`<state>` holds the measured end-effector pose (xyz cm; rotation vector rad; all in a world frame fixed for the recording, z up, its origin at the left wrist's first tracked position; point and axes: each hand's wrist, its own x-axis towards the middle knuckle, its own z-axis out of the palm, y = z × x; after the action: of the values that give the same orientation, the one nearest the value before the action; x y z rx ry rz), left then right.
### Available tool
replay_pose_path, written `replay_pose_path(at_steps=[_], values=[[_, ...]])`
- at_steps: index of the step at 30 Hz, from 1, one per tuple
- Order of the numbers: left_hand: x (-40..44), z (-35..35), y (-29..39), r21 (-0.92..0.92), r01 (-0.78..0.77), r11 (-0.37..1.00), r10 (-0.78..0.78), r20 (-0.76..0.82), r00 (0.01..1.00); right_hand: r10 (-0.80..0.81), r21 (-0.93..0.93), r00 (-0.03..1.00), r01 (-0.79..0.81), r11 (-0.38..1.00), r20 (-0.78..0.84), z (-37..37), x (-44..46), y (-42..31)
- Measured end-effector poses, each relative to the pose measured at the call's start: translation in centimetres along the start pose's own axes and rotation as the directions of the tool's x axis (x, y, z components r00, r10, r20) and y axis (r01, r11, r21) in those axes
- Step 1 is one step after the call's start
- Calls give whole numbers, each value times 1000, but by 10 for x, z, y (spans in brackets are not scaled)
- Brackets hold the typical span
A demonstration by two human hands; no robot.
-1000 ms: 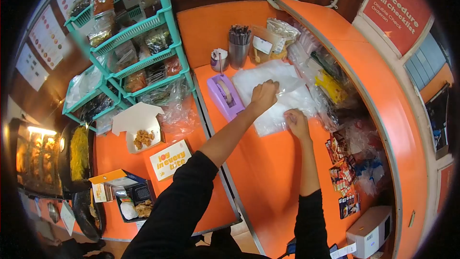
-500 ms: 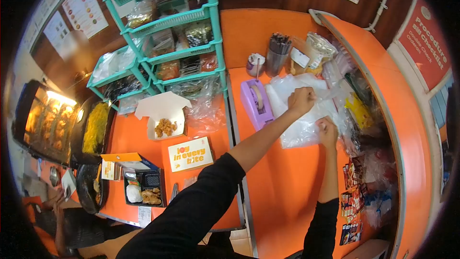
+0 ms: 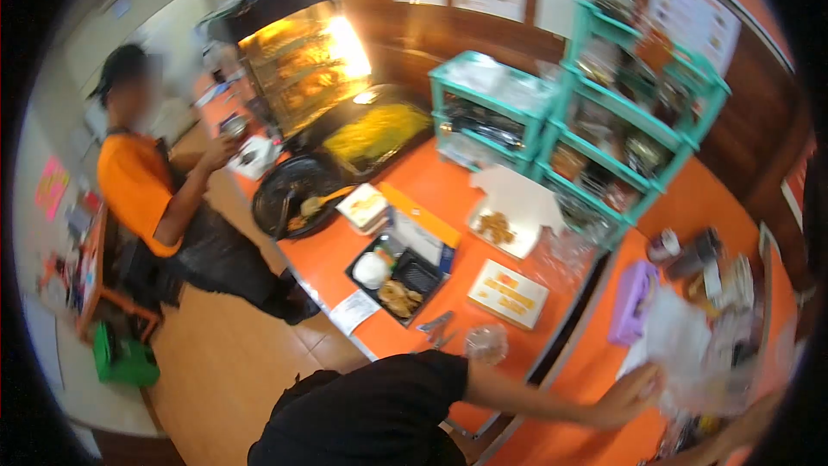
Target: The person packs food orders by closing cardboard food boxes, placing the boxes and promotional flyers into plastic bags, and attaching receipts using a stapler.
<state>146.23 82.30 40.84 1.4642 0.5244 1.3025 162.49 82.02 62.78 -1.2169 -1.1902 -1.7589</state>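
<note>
An orange desk [image 3: 530, 358] spans the scene, crossed by a dark gap. A co-worker [image 3: 142, 181] in an orange top and dark apron stands beyond its far left side, hands together near a small metal container [image 3: 234, 126]. A teal tiered rack [image 3: 604, 168], filled with packets, stands at the back, with a lower teal rack [image 3: 492, 99] to its left. Left of that is a lit food cabinet [image 3: 302, 56], then a black tray of yellow food [image 3: 375, 134] and a round black pan [image 3: 293, 194].

Right of the gap, a clear plastic bag [image 3: 681, 332] spreads over the desk, just beside a purple tape dispenser [image 3: 634, 302]. The left hand [image 3: 636, 390] is closed on the bag's near edge. The right hand [image 3: 761, 421] is near the bag's right side, at the blurred edge of the view; whether it is open or closed cannot be told.

Left of the gap sit an open white carton [image 3: 524, 194] with fried pieces, an open black meal box [image 3: 417, 274] with a white round portion and browned food, and a shut lettered box [image 3: 509, 293]. Near them are a clear round item [image 3: 486, 343], a paper slip [image 3: 354, 312] and a metal tool [image 3: 438, 326]. Behind the dispenser stand a dark container [image 3: 694, 252] and a small cup [image 3: 664, 246].
</note>
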Motion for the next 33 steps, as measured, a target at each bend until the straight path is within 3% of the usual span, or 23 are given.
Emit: replay_pose_path(at_steps=[1, 2, 3, 5, 8, 10, 12, 13, 14, 15, 16, 17, 20, 21, 22, 24, 25, 30, 31, 33], values=[[-28, -26, 33, -134, 177, 975, -145, 218, 965, -5, -48, 995, 1, 999, -100, -30, 24, -39], [-49, -36, 52, -290, 182, 940, -79, 334, 939, -3, 105, 997, 10, 994, -72, -58, 33, -66], [-53, -50, 73, -283, 161, 945, -70, 305, 950, 37, 343, 998, -50, 938, 43, -82, 34, -96], [-52, -85, 124, -467, 289, 836, -116, 365, 924, 63, 684, 915, -342, 645, 398, -129, 29, -153], [-56, -132, 183, -667, 470, 578, -123, 499, 858, -145, 679, 671, -672, 295, 727, -187, 28, -217], [-75, -160, 204, -735, 398, 549, -110, 408, 906, -247, 604, 559, -778, 172, 792, -216, 35, -247], [-96, -192, 228, -789, 396, 470, -131, 382, 915, -112, 630, 621, -774, 63, 776, -234, 45, -276], [-108, -207, 227, -704, 322, 633, -175, 275, 945, 183, 761, 742, -645, -69, 645, -242, 56, -300], [-123, -222, 242, -708, 313, 633, -171, 267, 949, 175, 764, 746, -642, -72, 643, -251, 59, -322], [-141, -240, 257, -639, 335, 692, -155, 321, 934, 285, 749, 734, -658, 78, 616, -258, 59, -343], [-157, -258, 273, -566, 349, 747, -142, 377, 915, 288, 712, 700, -697, 80, 653, -268, 57, -356], [-170, -275, 285, -568, 344, 748, -138, 374, 917, 248, 685, 672, -727, 41, 698, -277, 55, -367], [-216, -318, 309, -104, 255, 961, -126, 655, 745, 113, 588, 579, -806, -66, 807, -314, 47, -395], [-238, -323, 316, -239, 203, 950, -36, 560, 828, 57, 548, 545, -831, -96, 836, -326, 43, -404], [-255, -334, 324, -247, 203, 947, -30, 563, 826, 2, 508, 512, -852, -125, 859, -338, 40, -413], [-281, -366, 342, -214, 498, 840, -262, 645, 718, -112, 415, 438, -891, -182, 892, -360, 32, -431], [-297, -377, 353, -235, 545, 805, -281, 657, 699, -158, 372, 405, -906, -202, 900, -370, 30, -441], [-376, -422, 368, -255, 541, 802, -301, 609, 734, -367, 152, 258, -944, -293, 894, -409, 17, -488], [-392, -438, 379, -215, 634, 743, -454, 534, 713, -400, 115, 237, -945, -305, 885, -415, 16, -496], [-420, -455, 390, -192, 723, 663, -594, 453, 665, -461, 50, 202, -946, -322, 864, -425, 16, -513]])
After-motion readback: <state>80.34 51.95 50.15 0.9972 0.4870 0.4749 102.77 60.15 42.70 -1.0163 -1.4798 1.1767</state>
